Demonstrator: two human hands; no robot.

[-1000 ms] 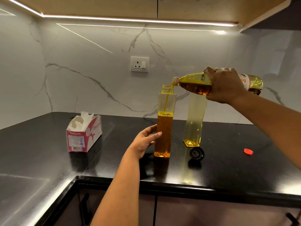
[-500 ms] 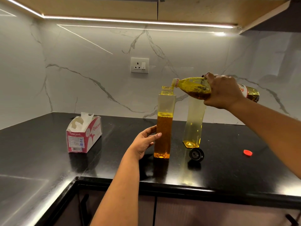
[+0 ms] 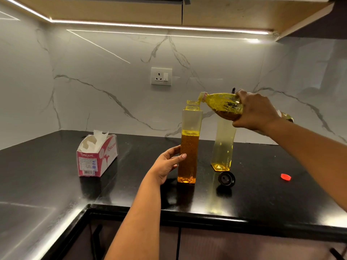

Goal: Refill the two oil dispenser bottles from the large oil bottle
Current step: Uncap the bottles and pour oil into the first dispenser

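Amber oil fills over half of the near dispenser [image 3: 189, 147], upright on the black surface [image 3: 131, 188] — I see left hand [image 3: 166, 163] fingers curled against its side. Right hand [image 3: 255, 111] fingers clamp the tilted big bottle [image 3: 219, 104], mouth over the dispenser's neck — second dispenser [image 3: 223, 147] behind, nearly empty.

Two dispenser bottles [image 3: 189, 147] [image 3: 222, 145], one large oil bottle [image 3: 221, 105], perhaps two caps [image 3: 226, 178] [image 3: 285, 176].

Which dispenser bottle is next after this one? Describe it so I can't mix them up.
On the black counter, below the wall socket, two tall clear bottles stand side by side. The next one is the nearly empty bottle, standing behind the black cap. It holds only a thin layer of oil, while the half-full bottle has the left hand on it.
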